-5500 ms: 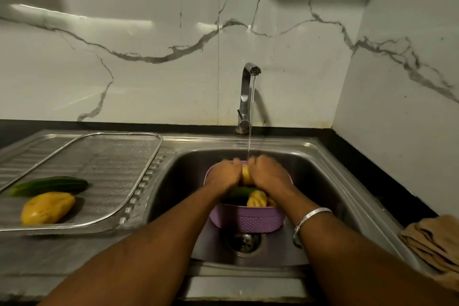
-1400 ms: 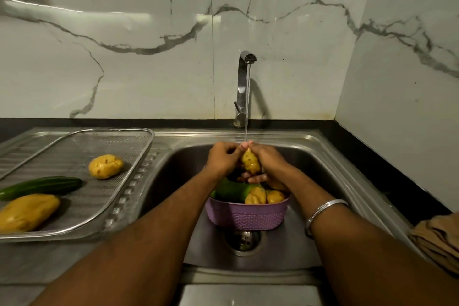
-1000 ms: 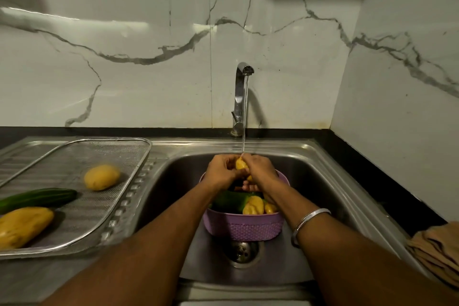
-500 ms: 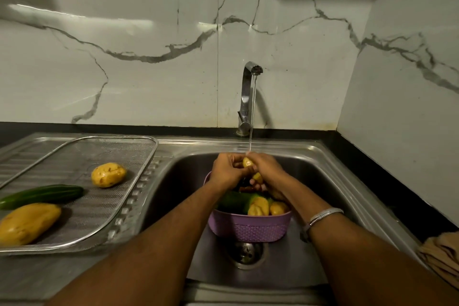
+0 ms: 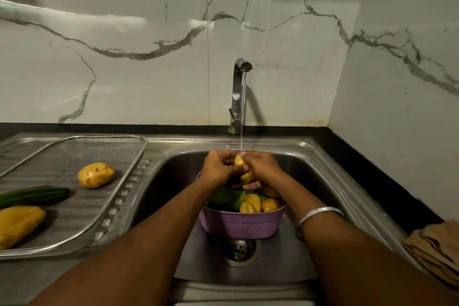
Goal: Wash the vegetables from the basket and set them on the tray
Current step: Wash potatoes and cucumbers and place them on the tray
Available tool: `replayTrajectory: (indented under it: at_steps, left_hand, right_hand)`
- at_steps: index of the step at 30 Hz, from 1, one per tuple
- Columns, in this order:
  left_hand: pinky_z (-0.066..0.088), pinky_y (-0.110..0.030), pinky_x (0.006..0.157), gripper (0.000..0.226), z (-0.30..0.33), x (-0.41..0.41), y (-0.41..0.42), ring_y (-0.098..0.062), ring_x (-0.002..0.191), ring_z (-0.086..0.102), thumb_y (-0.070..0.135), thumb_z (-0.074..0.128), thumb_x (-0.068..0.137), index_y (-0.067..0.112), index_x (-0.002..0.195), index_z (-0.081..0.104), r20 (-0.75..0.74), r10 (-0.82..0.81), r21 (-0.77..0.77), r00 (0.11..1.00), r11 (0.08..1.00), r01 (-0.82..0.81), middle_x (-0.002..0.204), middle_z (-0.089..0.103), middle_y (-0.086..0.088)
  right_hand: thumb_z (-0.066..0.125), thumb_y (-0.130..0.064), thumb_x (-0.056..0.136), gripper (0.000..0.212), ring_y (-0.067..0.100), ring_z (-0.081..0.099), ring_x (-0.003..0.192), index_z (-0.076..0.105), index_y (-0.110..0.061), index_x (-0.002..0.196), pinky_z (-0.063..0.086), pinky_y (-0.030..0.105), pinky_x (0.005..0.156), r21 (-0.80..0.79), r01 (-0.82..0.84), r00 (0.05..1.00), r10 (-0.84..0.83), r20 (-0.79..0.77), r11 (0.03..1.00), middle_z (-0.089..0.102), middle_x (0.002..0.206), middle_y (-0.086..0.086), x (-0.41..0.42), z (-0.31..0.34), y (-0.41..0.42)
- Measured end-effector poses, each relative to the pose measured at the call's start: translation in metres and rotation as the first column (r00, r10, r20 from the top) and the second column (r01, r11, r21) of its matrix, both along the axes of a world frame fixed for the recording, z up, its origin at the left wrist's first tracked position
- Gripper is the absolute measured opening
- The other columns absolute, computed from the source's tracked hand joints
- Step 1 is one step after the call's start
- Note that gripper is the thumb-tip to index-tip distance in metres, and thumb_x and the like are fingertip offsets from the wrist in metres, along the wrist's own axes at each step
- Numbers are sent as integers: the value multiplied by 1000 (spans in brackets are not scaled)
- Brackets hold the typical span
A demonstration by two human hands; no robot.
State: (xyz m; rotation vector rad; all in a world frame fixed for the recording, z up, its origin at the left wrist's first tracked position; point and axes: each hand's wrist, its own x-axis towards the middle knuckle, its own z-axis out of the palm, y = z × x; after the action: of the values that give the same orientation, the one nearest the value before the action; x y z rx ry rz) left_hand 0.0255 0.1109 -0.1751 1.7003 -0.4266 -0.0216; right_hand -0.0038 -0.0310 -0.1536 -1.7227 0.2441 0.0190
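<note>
Potato (image 5: 239, 160) under the tap (image 5: 238, 93) stream, gripped by both hands, left hand (image 5: 218, 167) and right hand (image 5: 260, 169) curled round it above the purple basket (image 5: 238, 223) in the sink (image 5: 323, 181); vs approx 5 s ago, one more potato (image 5: 96, 175) now on the mesh tray (image 5: 119, 181) beside cucumber (image 5: 34, 196) & a large yellow veg (image 5: 17, 225), so three done, prob. several left, incl. green and yellow pieces in basket. Steel desk w/ drainboard, marble-look wall (image 5: 124, 69), black edging, brown cloth (image 5: 434, 251) at right.
</note>
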Motion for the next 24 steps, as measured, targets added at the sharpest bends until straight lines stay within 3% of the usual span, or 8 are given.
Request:
replayTrajectory:
  at_steps: [5,11,14,19,24]
  left_hand:
    - [58,-52,92,31,-1,0,-2,-30,98,74,-1,78,82,1,113,73,-80,-35,-53,996,998,31,101,77,-14]
    - [61,-52,84,24,-2,-2,0,-32,94,75,4,74,87,3,111,72,-141,-90,-34,986,996,86,99,77,-16]
    - [61,-48,84,28,-2,-1,3,-32,99,74,1,74,87,4,114,72,-147,-58,-43,987,998,52,102,77,-16]
    - [61,-27,70,34,-2,-2,8,-25,92,74,-4,72,87,0,121,69,-174,-84,-40,981,996,78,104,76,-17]
    - [64,-35,76,35,-1,-4,8,-30,98,74,2,71,90,8,124,68,-189,-156,-59,969,987,148,106,76,-15]
  right_hand:
    - [58,-28,100,16,37,73,87,73,-21,104,62,55,76,79,9,1000,-10,5,997,74,98,22,-2,2,-6]
    - [74,-42,90,28,36,76,78,77,-17,103,64,53,65,29,131,990,-132,45,991,75,91,16,1,-7,0]
    - [67,-40,97,30,37,76,83,74,-16,114,63,54,71,64,39,999,-39,1,997,76,96,17,4,-7,0]
    - [61,-28,101,25,35,77,80,69,-18,123,63,52,76,95,-17,998,23,-67,995,75,101,18,3,-6,-8]
    - [75,-35,91,33,35,77,75,70,-12,113,64,48,73,122,18,994,-4,-111,992,75,100,18,-3,-1,-14]
